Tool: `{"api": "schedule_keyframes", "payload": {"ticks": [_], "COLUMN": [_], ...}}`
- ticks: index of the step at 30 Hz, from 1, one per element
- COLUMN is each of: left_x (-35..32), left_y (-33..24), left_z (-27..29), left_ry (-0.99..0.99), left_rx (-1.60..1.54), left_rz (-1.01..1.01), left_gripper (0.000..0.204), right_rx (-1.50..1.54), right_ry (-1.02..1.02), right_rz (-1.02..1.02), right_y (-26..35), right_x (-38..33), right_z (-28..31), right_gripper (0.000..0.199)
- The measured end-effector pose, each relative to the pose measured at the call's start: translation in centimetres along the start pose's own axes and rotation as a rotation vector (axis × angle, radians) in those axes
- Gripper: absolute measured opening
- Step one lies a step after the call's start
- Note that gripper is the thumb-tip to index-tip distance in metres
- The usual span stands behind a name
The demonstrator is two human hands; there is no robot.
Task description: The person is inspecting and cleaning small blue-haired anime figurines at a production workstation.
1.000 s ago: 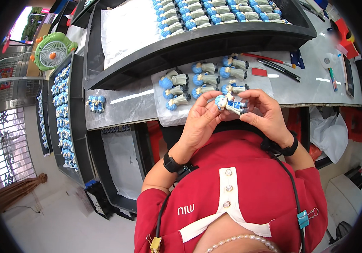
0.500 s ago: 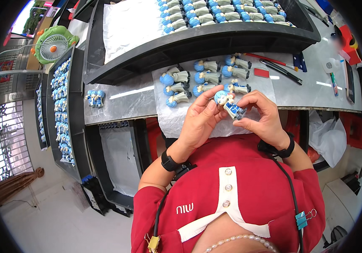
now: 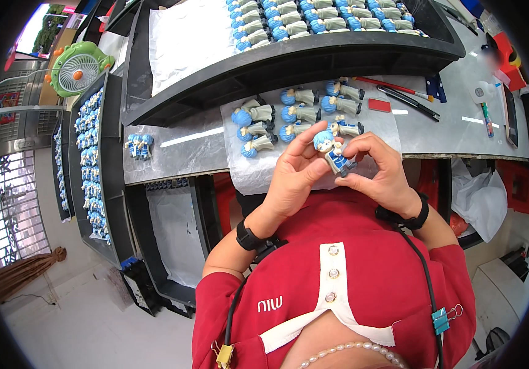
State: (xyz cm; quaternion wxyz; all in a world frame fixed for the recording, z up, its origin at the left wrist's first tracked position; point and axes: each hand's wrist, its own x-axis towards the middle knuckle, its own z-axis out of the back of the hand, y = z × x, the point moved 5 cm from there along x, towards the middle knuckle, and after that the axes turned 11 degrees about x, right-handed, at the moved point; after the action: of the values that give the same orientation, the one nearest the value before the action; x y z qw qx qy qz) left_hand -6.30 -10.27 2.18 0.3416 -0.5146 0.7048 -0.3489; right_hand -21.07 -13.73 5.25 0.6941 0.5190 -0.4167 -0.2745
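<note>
Between my two hands is a small figurine (image 3: 337,161) with light blue hair and a blue-and-white outfit, its face turned up. My left hand (image 3: 295,178) grips it by the head and side, thumb in front and fingers behind. The thumb and forefinger of my right hand (image 3: 382,175) close on its lower end, near the dark feet. Just beyond, several like figurines (image 3: 301,114) lie in loose columns on a white paper sheet (image 3: 246,175), most of them on their sides.
A black tray (image 3: 289,67) with rows of figurines stands at the back of the grey table (image 3: 190,147). Red and black pens (image 3: 409,103) and a red block (image 3: 379,106) lie at the right. More figurines (image 3: 139,146) lie at the left, near a filled black rack (image 3: 113,172) and a green fan (image 3: 80,69).
The figurine has turned a little in my fingers, its face now more toward me. My left fingers have shifted slightly around its head; both hands stay over the paper.
</note>
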Motion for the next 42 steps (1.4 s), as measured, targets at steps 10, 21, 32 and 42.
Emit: {"api": "schedule_keyframes", "payload": {"ticks": [10,21,32,42], "left_x": [0.0,-0.1,-0.1,-0.3], "left_y": [0.2,0.1,0.5,0.5], "left_z": [-0.2,-0.7,-0.3,-0.1], "left_ry": [-0.003,0.062,0.054,0.068], "left_rx": [-0.059,-0.14,-0.041,-0.07], "left_rz": [0.073,0.088,0.096,0.075], "left_gripper": [0.061,0.064,0.058,0.058], "right_rx": [-0.121,-0.041,-0.061,-0.064], "right_ry": [-0.008,0.005,-0.008,0.011], "right_rz": [0.185,0.128,0.12,0.058], "right_y": [0.9,0.8,0.7,0.4], "right_x": [0.7,0.8,0.8,0.6], "right_z": [-0.8,-1.2,-1.2,-1.2], "right_gripper": [0.071,0.072,0.07,0.074]}}
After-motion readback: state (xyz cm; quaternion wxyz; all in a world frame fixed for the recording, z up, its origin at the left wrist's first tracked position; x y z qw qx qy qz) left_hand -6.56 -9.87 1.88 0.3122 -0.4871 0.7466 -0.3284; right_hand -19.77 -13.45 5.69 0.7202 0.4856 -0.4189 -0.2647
